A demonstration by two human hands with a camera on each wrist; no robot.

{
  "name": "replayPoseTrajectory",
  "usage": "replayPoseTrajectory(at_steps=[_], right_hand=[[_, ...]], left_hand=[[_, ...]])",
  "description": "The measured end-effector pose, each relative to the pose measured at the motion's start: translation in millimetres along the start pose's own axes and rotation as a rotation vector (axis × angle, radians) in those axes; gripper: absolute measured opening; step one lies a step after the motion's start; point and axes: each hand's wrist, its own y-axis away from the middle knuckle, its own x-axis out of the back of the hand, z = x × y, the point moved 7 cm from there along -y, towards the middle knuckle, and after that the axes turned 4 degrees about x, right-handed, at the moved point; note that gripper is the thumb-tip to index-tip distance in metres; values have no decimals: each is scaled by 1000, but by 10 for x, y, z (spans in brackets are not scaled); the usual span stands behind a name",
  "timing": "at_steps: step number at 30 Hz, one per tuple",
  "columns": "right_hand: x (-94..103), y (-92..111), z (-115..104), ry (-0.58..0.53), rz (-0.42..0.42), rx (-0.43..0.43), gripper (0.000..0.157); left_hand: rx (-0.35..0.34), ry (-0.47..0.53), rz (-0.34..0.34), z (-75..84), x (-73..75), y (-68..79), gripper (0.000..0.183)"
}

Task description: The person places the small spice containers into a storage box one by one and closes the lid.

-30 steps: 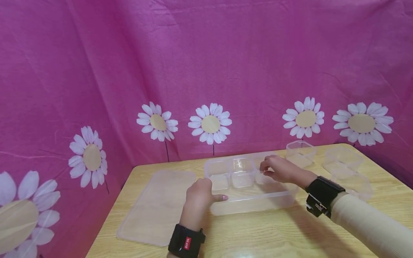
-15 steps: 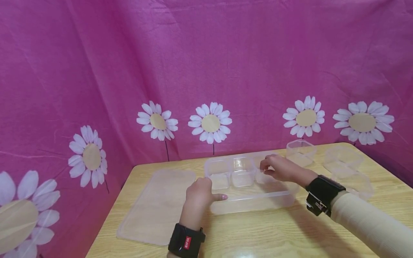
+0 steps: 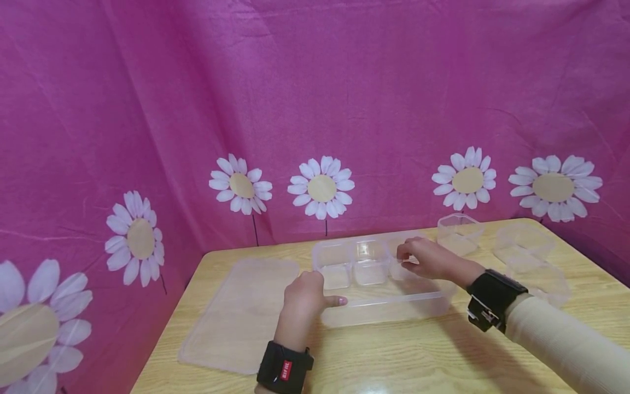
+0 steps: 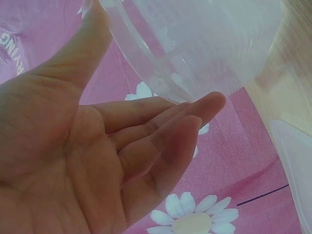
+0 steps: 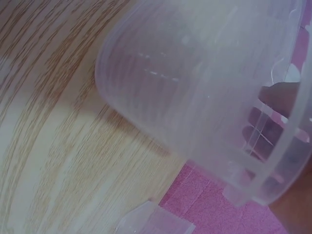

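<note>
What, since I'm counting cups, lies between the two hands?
In the head view: two clear cups, side by side in the box, plus part of a third cup.

Left hand [image 3: 304,295] at clear box [image 3: 386,311]

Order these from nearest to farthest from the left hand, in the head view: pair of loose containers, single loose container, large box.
1. Large box: touching the left hand, rightwards.
2. Single container: further right, at the back.
3. Pair of containers: farthest right.
</note>
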Motion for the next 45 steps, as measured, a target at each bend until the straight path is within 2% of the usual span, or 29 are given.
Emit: replayPoseTrajectory(at_steps=[8, 14, 21, 28, 35, 41, 45], right_hand=[[-24, 72, -16, 8, -6, -38, 11], [19, 152, -24, 5, 37, -54, 16], [123, 231, -15, 41, 105, -52, 23], [255, 317, 55, 63, 149, -87, 32], [435, 410, 132, 75, 172, -126, 31], [611, 515, 315, 33, 224, -196, 27], [701, 642, 503, 50, 216, -301, 31]], left_hand=[[5, -8, -11, 9, -48, 20, 54], [1, -2, -14, 20, -59, 59, 51], [2, 8, -18, 20, -57, 72, 50], [-1, -2, -23, 23, -47, 52, 50], [2, 13, -28, 25, -23, 17, 49], [10, 15, -34, 26, -27, 2, 49], [11, 3, -34, 32, -28, -7, 50]])
